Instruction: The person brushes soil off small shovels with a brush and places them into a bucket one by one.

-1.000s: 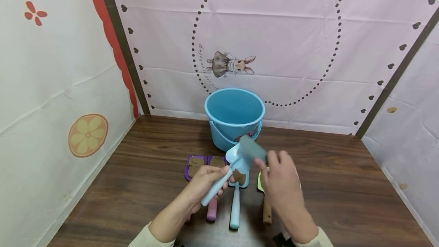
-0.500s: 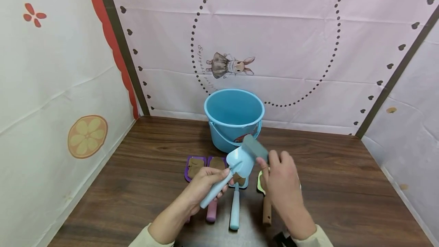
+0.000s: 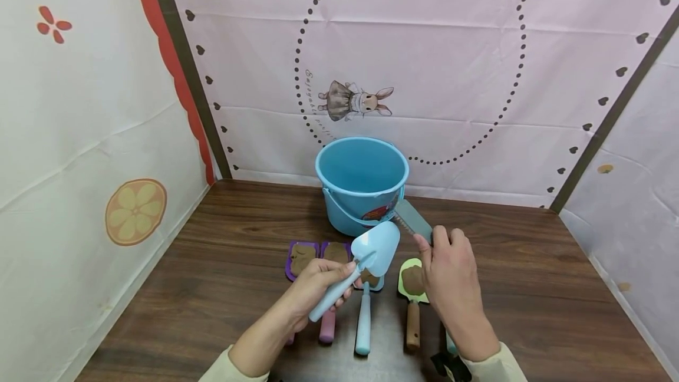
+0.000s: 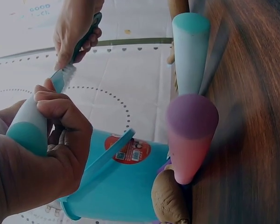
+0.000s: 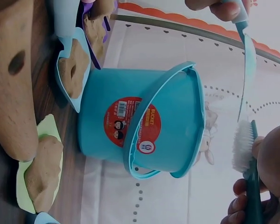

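Pale printed sheets (image 3: 435, 63) (one with a rabbit (image 3: 345, 101)) surround a dark wood-grain tabletop (image 3: 541, 287).

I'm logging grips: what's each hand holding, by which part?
Left hand: a light blue shovel, by its handle. Right hand: a green brush, by its handle.

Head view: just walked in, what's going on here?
A person's left grip holds a light blue, glossy-bladed trowel by its handle, above the dark wooden table. The right grip holds a dark green brush with white bristles, close to the blade's edge; whether they touch is unclear. On the table lie two purple-bladed scoops, another light blue trowel and a light green scoop, all bearing brown, sand-like material. Behind them stands a blue plastic bucket.
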The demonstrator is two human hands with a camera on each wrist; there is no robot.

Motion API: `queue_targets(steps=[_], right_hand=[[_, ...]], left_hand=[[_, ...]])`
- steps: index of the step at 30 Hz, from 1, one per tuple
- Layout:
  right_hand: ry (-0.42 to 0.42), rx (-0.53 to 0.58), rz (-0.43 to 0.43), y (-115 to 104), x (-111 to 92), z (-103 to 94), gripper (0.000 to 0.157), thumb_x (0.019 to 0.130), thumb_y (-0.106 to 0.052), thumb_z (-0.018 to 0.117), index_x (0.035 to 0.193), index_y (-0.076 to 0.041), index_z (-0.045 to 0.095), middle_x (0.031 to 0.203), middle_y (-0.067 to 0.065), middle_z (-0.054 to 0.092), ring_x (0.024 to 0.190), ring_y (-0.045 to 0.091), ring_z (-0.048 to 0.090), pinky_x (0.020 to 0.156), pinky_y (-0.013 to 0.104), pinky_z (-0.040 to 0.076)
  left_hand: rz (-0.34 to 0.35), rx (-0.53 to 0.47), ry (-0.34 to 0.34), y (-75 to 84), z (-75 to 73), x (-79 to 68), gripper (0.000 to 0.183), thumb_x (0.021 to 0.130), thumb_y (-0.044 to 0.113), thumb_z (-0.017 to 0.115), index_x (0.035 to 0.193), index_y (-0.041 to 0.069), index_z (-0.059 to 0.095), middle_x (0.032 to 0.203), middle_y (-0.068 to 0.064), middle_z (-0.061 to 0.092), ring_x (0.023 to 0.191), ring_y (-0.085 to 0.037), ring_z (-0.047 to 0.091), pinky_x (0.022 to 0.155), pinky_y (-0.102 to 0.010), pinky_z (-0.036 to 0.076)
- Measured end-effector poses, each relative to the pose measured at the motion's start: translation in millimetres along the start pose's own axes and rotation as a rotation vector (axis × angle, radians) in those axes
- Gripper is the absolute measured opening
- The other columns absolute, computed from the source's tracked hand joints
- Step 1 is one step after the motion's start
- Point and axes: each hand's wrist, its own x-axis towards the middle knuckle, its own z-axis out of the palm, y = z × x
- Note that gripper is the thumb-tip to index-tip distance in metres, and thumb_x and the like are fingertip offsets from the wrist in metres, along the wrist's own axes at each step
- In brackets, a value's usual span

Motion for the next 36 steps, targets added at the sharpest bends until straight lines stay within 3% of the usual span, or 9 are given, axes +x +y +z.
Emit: queue_targets(steps=[3, 6, 12, 17, 22, 25, 29, 36], right_hand=[[-0.003, -0.009, 0.005, 0.7, 0.0, -1.6, 0.033, 0.098, -0.025, 0.068, 0.082, -0.004, 0.047, 0.072, 0.008, 0.032, 0.059, 0.019, 0.028, 0.055, 0.031, 0.030], [-0.019, -0.011, 0.019, 0.4, -0.4, -3.0, 0.033, 0.100, -0.026, 0.065, 0.082, -0.005, 0.047, 0.072, 0.008, 0.032, 0.059, 0.019, 0.028, 0.055, 0.031, 0.030], [-0.054, 0.011, 0.054, -2.0, -1.3, -6.3, 0.033, 0.103, -0.030, 0.059, 0.085, -0.005, 0.049, 0.074, 0.008, 0.034, 0.061, 0.020, 0.031, 0.057, 0.033, 0.032], [-0.062, 0.013, 0.059, -2.1, -1.6, -7.3, 0.033, 0.103, -0.030, 0.060, 0.084, -0.005, 0.049, 0.074, 0.008, 0.035, 0.061, 0.020, 0.032, 0.057, 0.033, 0.033], [-0.053, 0.009, 0.045, -2.0, -1.7, -7.0, 0.033, 0.102, -0.030, 0.061, 0.084, -0.005, 0.050, 0.074, 0.007, 0.035, 0.061, 0.019, 0.032, 0.056, 0.032, 0.033], [-0.058, 0.011, 0.048, -1.9, -2.6, -6.8, 0.031, 0.102, -0.030, 0.061, 0.088, -0.004, 0.053, 0.074, 0.007, 0.036, 0.061, 0.019, 0.033, 0.056, 0.032, 0.033], [-0.086, 0.018, 0.059, -3.2, -3.7, -6.5, 0.032, 0.103, -0.032, 0.059, 0.092, -0.002, 0.056, 0.076, 0.008, 0.037, 0.062, 0.020, 0.035, 0.056, 0.033, 0.035], [-0.100, 0.018, 0.061, -2.6, -4.6, -4.9, 0.034, 0.104, -0.034, 0.058, 0.093, -0.002, 0.056, 0.076, 0.009, 0.038, 0.062, 0.020, 0.035, 0.056, 0.033, 0.037]], left_hand=[[0.031, 0.061, 0.028, 0.6, -1.7, -0.7, 0.054, 0.102, 0.037, 0.060, 0.104, -0.016, 0.067, 0.069, 0.000, 0.061, 0.055, -0.007, 0.052, 0.051, -0.019, 0.045], [0.090, 0.214, 0.122, 2.5, -5.0, -2.5, 0.048, 0.101, 0.038, 0.061, 0.099, -0.009, 0.073, 0.070, -0.003, 0.064, 0.060, -0.008, 0.054, 0.052, -0.020, 0.046], [0.271, 0.799, 0.418, 16.9, -14.3, -4.4, 0.028, 0.099, 0.040, 0.066, 0.094, 0.016, 0.080, 0.085, 0.005, 0.074, 0.078, -0.007, 0.063, 0.068, -0.029, 0.053], [0.447, 1.143, 0.580, 40.2, -21.4, 1.0, 0.022, 0.098, 0.031, 0.068, 0.094, 0.011, 0.077, 0.077, 0.005, 0.065, 0.065, -0.010, 0.056, 0.059, -0.031, 0.049], [0.694, 1.462, 0.655, 64.3, -30.8, 20.7, 0.021, 0.094, 0.025, 0.071, 0.080, 0.008, 0.070, 0.072, 0.001, 0.058, 0.061, -0.015, 0.053, 0.051, -0.030, 0.047], [0.787, 1.606, 0.676, 77.2, -35.6, 38.1, 0.026, 0.092, 0.024, 0.073, 0.075, 0.007, 0.066, 0.072, -0.004, 0.059, 0.060, -0.019, 0.054, 0.047, -0.033, 0.048], [0.776, 1.772, 0.678, 91.6, -39.7, 60.8, 0.029, 0.094, 0.024, 0.071, 0.073, 0.005, 0.065, 0.073, -0.007, 0.060, 0.061, -0.023, 0.056, 0.047, -0.036, 0.049], [0.586, 1.954, 0.563, 113.8, -41.4, 100.6, 0.019, 0.096, 0.021, 0.067, 0.083, 0.008, 0.074, 0.082, -0.009, 0.066, 0.075, -0.028, 0.062, 0.063, -0.044, 0.051]])
